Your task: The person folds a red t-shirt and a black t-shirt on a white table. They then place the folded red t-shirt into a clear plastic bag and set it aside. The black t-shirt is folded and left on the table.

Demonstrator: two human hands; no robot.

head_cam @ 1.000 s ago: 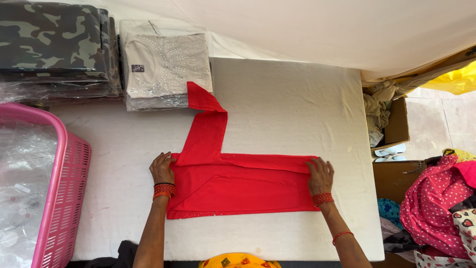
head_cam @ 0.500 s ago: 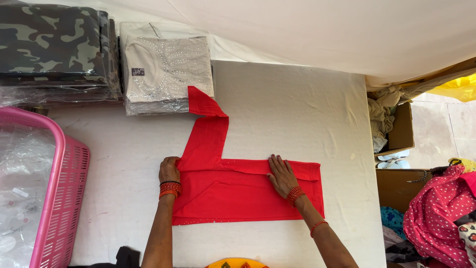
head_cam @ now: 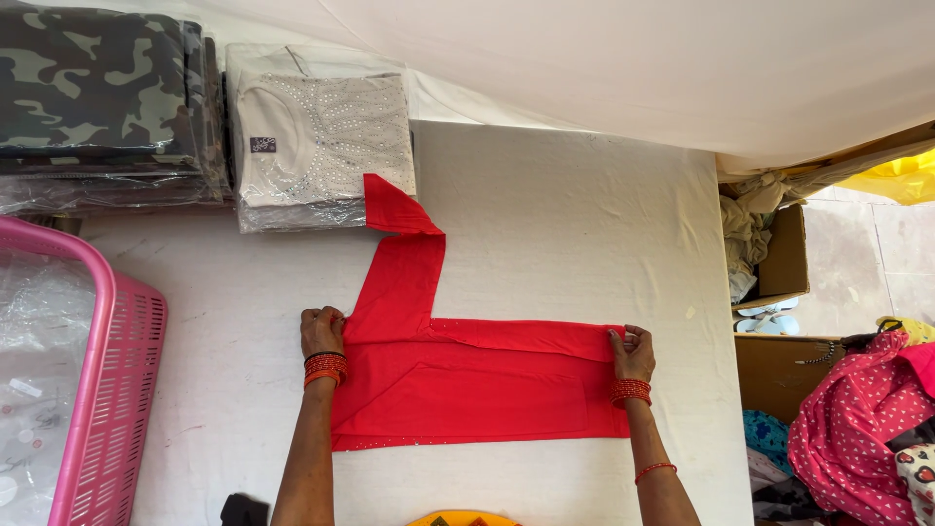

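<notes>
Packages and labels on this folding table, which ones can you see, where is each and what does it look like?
Clear plastic bags: far left corner, stacked, holding folded camouflage garments.
Clear bag: beside that stack, holding a folded pale beaded top.
Small dark tag: rectangular, on the pale top's left side.
Cardboard boxes: brown, open, off the table's right edge.

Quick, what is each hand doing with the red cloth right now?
Left hand: closed, pinching the left edge of the folded red garment.
Right hand: closed, pinching the garment's right edge on the white table.
</notes>
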